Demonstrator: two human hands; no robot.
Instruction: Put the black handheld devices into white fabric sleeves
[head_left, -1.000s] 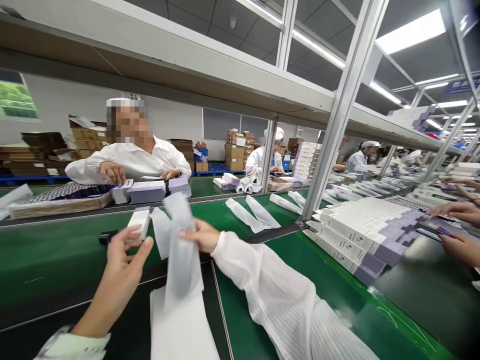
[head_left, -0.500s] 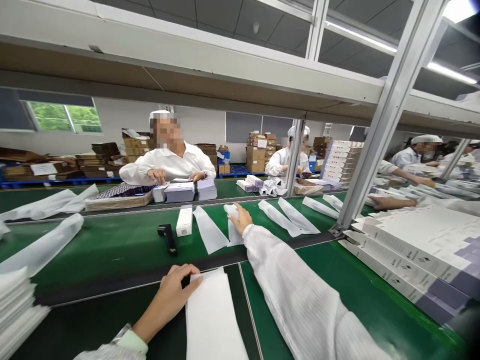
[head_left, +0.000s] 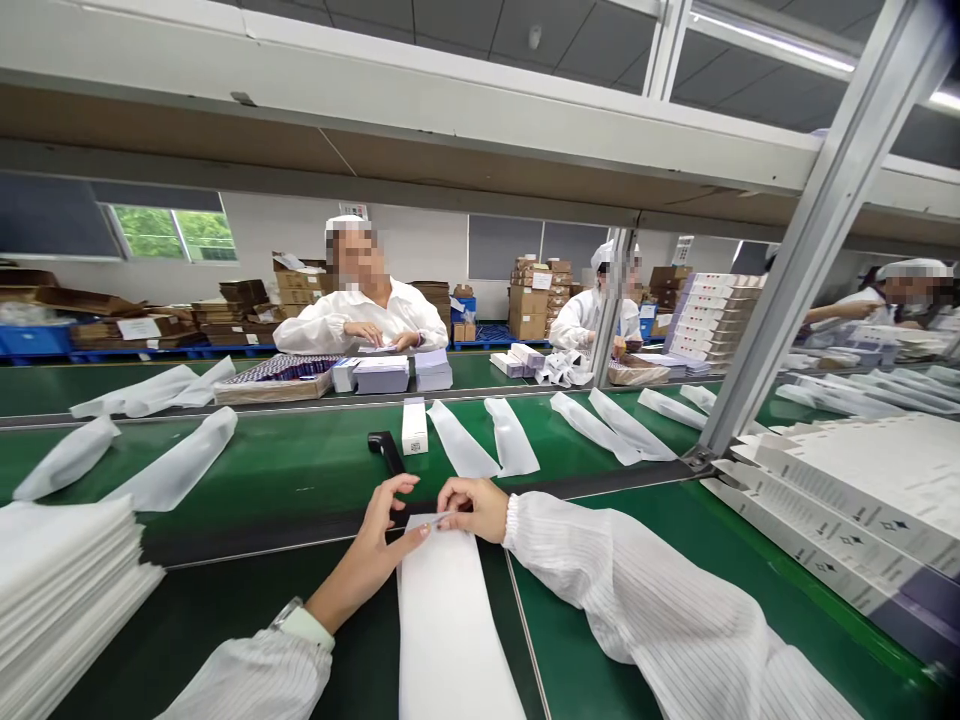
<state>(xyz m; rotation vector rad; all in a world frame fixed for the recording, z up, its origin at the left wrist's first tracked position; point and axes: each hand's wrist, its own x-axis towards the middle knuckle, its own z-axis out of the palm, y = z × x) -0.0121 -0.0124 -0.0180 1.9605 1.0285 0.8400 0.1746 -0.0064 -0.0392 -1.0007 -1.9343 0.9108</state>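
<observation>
In front of me lies a white foam sleeve (head_left: 450,630), flat and lengthwise on the dark work surface. At its far end my right hand (head_left: 474,508) pinches the edge between thumb and fingers. My left hand (head_left: 379,535) is at the same end, its thumb resting on the sleeve's corner and its fingers apart. Beyond the hands, two white sleeves (head_left: 512,438) lie on the green conveyor belt (head_left: 300,470). A slim white box (head_left: 414,426) stands by them, beside a black handheld scanner (head_left: 385,450) that my left fingers partly overlap.
A tall stack of white sleeves (head_left: 67,590) is at left. Flat white cartons (head_left: 847,500) are piled at right behind a metal post (head_left: 810,240). A shelf (head_left: 420,110) spans overhead. Across the belt a co-worker (head_left: 364,310) handles stacked papers.
My right hand has come back from a sleeve on the belt, leaving it there, and now pinches the near sleeve's far edge. My left hand stays at that edge. The view has shifted.
</observation>
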